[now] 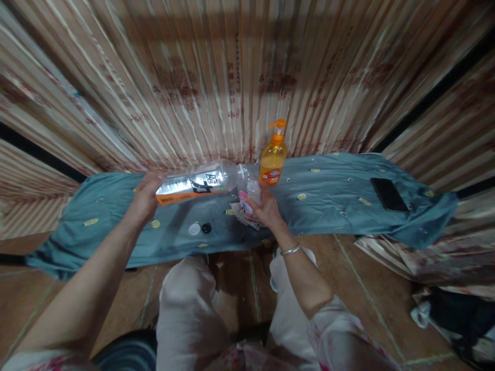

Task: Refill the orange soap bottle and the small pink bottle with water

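Note:
My left hand (146,198) is closed round the base end of a large clear plastic bottle (193,183) with a silver and orange label. The bottle lies tilted nearly level, its neck pointing right. My right hand (268,207) grips a small clear bottle (249,198) with a pink label. The large bottle's mouth meets the top of the small one; whether liquid runs between them I cannot tell. Under the small bottle lies a crumpled greyish cloth (245,216). A white cap (194,228) and a black cap (206,228) rest on the green cloth to the left.
An orange pump bottle (274,157) stands just behind my right hand. A black phone (389,195) lies at the right on the green patterned cloth (325,206) covering the narrow surface. Behind hangs a striped curtain (201,93). Dark bags (460,314) sit on the floor at right.

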### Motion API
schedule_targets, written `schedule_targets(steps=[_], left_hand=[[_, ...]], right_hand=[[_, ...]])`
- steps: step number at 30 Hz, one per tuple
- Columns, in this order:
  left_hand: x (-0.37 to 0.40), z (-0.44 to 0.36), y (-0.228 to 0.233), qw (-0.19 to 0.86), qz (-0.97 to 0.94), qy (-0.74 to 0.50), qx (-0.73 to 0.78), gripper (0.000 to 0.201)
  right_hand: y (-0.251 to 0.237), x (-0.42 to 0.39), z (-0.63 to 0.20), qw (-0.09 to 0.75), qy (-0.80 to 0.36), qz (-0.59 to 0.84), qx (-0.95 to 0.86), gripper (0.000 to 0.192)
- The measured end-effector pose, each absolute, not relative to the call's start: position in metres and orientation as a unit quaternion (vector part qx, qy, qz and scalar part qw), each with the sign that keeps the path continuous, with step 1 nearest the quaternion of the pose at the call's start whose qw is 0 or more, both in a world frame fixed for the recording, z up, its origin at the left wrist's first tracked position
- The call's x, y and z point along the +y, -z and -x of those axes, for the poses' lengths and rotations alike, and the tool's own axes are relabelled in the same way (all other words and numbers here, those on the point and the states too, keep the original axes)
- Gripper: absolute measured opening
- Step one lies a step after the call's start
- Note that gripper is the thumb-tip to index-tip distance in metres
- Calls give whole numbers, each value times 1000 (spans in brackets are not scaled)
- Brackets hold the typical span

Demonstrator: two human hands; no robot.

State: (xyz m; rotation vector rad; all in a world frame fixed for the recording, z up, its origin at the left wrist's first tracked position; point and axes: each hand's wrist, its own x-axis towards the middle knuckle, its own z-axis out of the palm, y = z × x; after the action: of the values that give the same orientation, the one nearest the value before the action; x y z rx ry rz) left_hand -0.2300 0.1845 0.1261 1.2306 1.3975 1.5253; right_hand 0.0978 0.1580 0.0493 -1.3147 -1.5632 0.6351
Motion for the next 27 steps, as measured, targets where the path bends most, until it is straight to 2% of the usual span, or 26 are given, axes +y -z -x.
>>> schedule_targets(steps=[14, 27], left_hand=[[176, 214, -138, 327, -461, -600, 567, 55], [173, 217, -137, 315, -478, -599, 560, 46]], right_hand=[[-47, 158, -99, 491, -256, 529, -643, 69], [-46, 158, -99, 488, -252, 530, -646, 68]])
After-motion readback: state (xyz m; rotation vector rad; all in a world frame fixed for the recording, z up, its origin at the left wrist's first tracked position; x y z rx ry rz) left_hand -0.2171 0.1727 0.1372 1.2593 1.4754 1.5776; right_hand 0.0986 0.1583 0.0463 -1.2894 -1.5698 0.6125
